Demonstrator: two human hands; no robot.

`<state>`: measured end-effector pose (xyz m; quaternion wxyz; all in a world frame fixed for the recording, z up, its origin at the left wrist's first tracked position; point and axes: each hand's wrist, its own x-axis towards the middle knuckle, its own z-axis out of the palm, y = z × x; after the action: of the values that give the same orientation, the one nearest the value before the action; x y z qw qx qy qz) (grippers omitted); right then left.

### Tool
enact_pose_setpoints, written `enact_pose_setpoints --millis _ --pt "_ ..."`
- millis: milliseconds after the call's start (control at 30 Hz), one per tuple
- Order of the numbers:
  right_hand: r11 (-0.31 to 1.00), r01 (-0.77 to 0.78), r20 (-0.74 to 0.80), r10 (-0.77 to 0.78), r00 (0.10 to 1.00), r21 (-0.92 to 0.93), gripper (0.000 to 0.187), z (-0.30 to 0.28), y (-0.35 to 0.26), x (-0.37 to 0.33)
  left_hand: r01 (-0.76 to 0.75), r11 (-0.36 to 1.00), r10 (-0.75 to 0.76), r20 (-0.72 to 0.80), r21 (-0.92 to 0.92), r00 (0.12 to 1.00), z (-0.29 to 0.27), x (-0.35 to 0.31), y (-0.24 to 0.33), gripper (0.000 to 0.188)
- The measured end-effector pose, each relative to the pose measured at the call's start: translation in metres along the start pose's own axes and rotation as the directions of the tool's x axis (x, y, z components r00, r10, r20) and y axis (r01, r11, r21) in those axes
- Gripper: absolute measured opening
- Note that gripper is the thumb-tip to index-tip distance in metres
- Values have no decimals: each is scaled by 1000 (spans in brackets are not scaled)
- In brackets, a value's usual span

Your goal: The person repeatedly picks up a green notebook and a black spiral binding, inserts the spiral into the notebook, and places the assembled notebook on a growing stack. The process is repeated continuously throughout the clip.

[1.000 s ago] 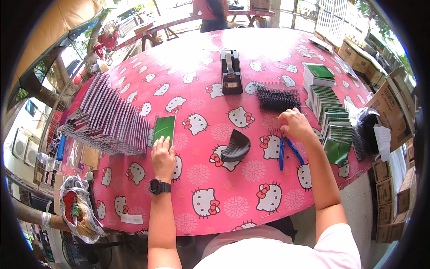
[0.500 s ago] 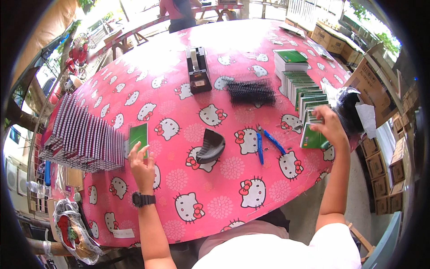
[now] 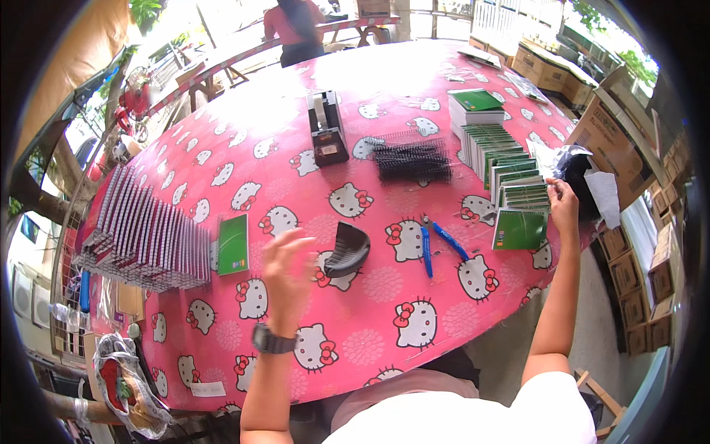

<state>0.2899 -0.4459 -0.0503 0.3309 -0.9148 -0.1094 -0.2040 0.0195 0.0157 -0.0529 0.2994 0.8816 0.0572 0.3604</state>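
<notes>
Left hand: I see the left hand (image 3: 287, 281) raised over the pink tabletop (image 3: 381, 285), blurred, its fingers parted with nothing visible between them.
Right hand: I have the right hand (image 3: 564, 207) at the right edge of the green booklets (image 3: 509, 169), fingers bent; I cannot tell whether it grips one.
Booklet row: leaning in a line on my right, beside the black coils (image 3: 410, 161).
Single booklet: one green booklet (image 3: 234, 246) lies flat beside the bound stack (image 3: 144, 233).
Between hands: blue-handled pliers (image 3: 450, 242) and a black curved piece (image 3: 347, 250).
</notes>
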Motion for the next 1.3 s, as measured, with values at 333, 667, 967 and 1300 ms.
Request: enact_pose_setpoints --millis 333,667,967,1300 --pt "881 -414 162 385 909 229 49 35 106 66 352 858 -26 653 -374 757 253 33 159 112" --pt "794 -365 380 183 907 486 65 44 67 76 456 842 -246 548 -287 800 325 54 175 130" --pt "757 -193 103 165 981 624 60 42 105 62 448 762 -117 582 -467 805 329 60 168 135" --pt "398 -440 400 184 898 805 48 44 70 44 392 742 -75 513 -543 855 329 57 150 124"
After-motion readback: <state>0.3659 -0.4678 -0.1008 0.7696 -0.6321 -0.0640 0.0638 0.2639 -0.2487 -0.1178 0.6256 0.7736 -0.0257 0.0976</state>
